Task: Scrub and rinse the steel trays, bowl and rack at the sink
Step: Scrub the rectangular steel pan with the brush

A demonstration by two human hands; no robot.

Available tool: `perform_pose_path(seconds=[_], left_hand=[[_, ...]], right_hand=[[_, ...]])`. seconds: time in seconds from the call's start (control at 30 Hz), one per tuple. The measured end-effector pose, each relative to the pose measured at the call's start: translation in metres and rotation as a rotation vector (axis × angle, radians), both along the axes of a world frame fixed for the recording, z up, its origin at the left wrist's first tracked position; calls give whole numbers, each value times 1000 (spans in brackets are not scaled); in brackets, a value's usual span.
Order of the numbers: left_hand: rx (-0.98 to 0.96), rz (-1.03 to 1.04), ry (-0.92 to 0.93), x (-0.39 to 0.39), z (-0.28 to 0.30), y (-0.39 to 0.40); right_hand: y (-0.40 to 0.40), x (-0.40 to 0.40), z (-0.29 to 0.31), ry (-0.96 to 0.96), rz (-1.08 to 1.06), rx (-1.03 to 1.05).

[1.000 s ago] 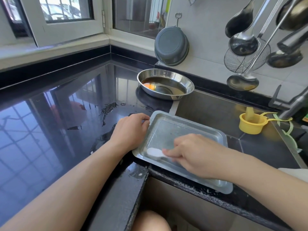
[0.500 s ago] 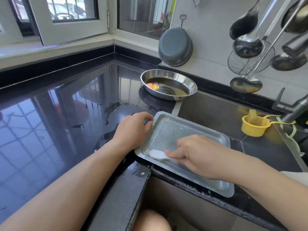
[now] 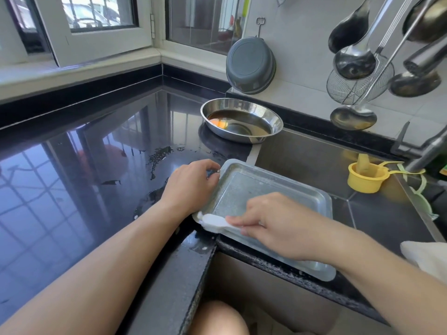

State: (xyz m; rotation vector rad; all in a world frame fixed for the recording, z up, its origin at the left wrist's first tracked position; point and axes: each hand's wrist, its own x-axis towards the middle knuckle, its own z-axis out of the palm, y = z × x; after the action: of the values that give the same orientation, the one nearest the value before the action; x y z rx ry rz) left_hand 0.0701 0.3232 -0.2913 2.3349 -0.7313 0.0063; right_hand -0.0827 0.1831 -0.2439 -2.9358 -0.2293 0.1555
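A rectangular steel tray (image 3: 256,189) lies across the front edge of the sink (image 3: 314,155), its inside dull with soap film. My left hand (image 3: 191,187) grips the tray's left rim. My right hand (image 3: 273,223) holds a white scrubbing pad (image 3: 214,221) and presses it on the tray's near left corner. A round steel bowl (image 3: 242,122) with brownish liquid and an orange scrap sits on the counter behind the tray.
The black counter (image 3: 72,170) is wet near the tray. A yellow cup (image 3: 366,176) stands in the sink under the tap (image 3: 425,151). A grey basin (image 3: 250,65) and ladles (image 3: 355,56) hang on the tiled wall. A white cloth (image 3: 425,257) lies at right.
My right hand has slid the white pad left and toward me, from inside the tray to its near left corner rim. My left hand keeps its grip on the rim.
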Motion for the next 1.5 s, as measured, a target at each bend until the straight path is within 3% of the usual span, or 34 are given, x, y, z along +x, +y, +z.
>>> perform_pose_path(seconds=[0.17, 0.4, 0.6, 0.77, 0.93, 1.07, 1.33, 1.5], left_hand=[[-3, -12, 17, 1, 0, 2], [-2, -18, 7, 3, -3, 1], [-48, -21, 49, 8, -7, 1], [-69, -58, 117, 14, -8, 2], [-68, -90, 117, 15, -8, 4], [-30, -76, 84, 12, -7, 3], [50, -42, -13, 1, -4, -2], [60, -50, -4, 1, -1, -2]], right_hand=[[-11, -19, 10, 26, 58, -51], [-47, -64, 19, 156, -56, 42], [-1, -6, 13, 74, 1, -109], [18, 27, 14, 79, 53, -103], [-20, -19, 17, 115, 42, -68], [-59, -64, 22, 203, -123, -60], [-14, -39, -4, -64, -27, -286], [1, -20, -5, -84, -6, -343]])
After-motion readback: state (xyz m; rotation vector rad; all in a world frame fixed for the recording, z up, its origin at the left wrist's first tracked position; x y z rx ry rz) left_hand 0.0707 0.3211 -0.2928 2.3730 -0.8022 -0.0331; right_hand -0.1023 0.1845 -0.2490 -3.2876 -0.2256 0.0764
